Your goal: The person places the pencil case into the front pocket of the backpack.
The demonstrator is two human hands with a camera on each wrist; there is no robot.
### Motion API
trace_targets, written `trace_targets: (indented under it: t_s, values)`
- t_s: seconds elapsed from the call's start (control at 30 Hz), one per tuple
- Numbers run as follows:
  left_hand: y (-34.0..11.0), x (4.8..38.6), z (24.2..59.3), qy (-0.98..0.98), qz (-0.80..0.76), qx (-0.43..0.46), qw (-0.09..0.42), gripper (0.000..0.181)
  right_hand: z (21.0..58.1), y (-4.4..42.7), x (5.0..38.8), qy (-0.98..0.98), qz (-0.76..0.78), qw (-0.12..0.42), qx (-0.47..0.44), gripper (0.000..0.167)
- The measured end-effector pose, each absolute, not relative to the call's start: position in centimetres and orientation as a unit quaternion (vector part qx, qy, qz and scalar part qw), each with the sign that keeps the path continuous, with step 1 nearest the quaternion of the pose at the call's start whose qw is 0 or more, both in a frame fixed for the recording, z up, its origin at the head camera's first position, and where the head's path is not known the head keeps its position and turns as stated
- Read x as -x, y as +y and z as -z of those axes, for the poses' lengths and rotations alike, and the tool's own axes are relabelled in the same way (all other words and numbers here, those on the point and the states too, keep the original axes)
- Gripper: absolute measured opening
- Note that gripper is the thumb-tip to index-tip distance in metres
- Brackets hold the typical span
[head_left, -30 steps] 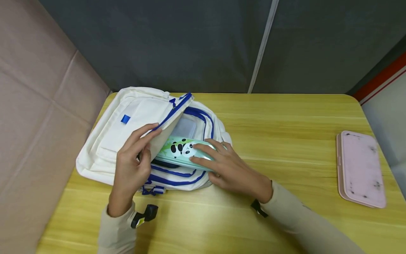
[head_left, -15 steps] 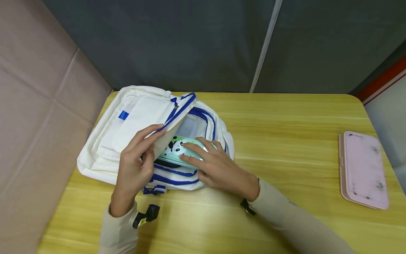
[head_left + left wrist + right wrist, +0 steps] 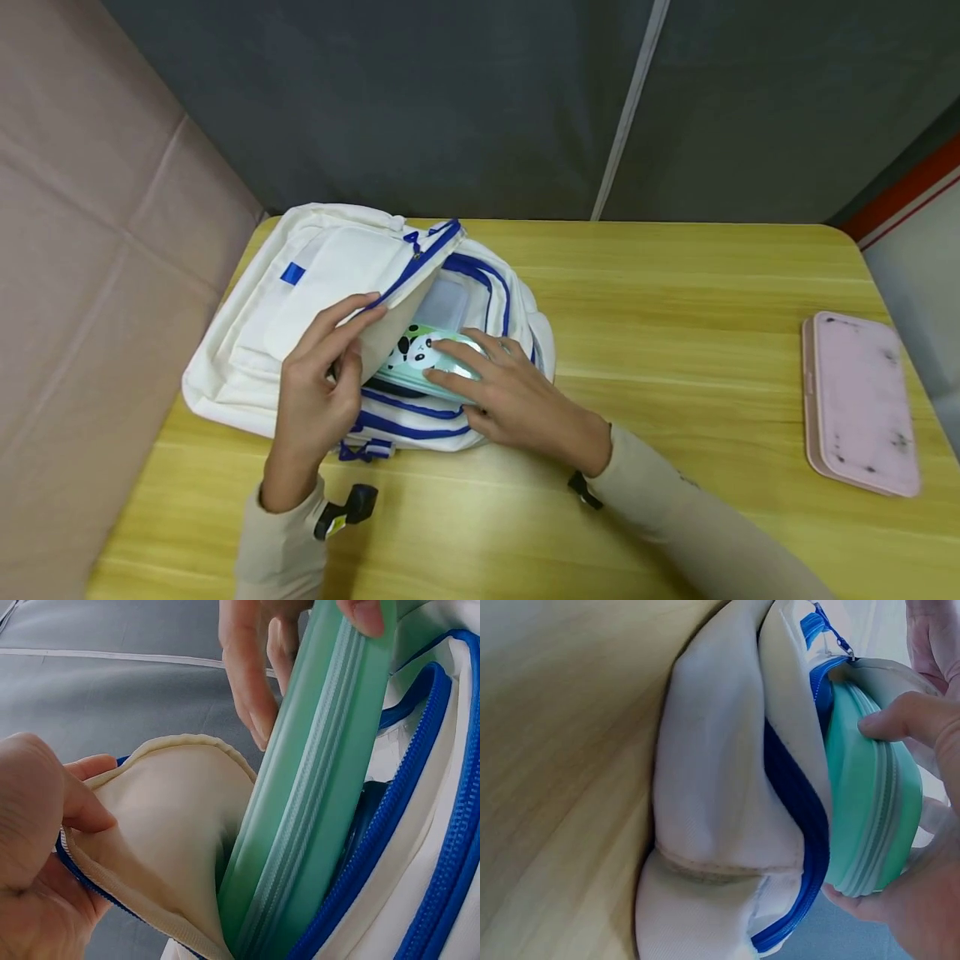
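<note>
My right hand (image 3: 517,398) grips oblong mint-green panda-print zip case (image 3: 420,352), likely light, stiffish, smooth; best held across right end; left hand (image 3: 315,396) pinches blue-edged white fabric backpack flap (image 3: 172,802)

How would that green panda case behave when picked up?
The green panda case would probably keep its shape: it looks undented where the right hand grips. Being smooth and shiny, it might slip a little. Its flattish form seems unlikely to roll.

Long beige sleeves (image 3: 675,508) carry black devices (image 3: 362,502) at the cuffs (image 3: 288,515), the left one showing a yellow patch (image 3: 337,525)
</note>
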State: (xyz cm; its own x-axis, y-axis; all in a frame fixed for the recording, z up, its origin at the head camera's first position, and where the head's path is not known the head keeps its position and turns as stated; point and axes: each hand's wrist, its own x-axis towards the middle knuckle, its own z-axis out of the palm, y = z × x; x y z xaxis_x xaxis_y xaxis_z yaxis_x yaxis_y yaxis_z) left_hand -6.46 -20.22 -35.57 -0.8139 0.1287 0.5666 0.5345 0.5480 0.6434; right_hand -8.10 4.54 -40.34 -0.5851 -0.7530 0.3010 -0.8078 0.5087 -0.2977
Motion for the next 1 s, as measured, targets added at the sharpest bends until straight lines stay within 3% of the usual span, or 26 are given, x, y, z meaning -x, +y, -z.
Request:
trace_targets:
  t_s: [0.4,0.73,1.0]
  values:
    - [-20.4,6.5,36.0,-0.837,0.446,0.187,0.256,0.050,41.0,6.3,7.7,-0.864,-0.260,0.048,-0.429,0.060]
    - [-20.5,6.6,35.9,-0.836,0.452,0.186,0.250,0.051,41.1,7.3,7.3,-0.875,-0.318,-0.009,-0.364,0.060]
    - [-20.5,6.7,35.8,-0.833,0.458,0.187,0.247,0.050,41.1,7.5,7.6,-0.865,-0.341,-0.005,-0.367,0.060]
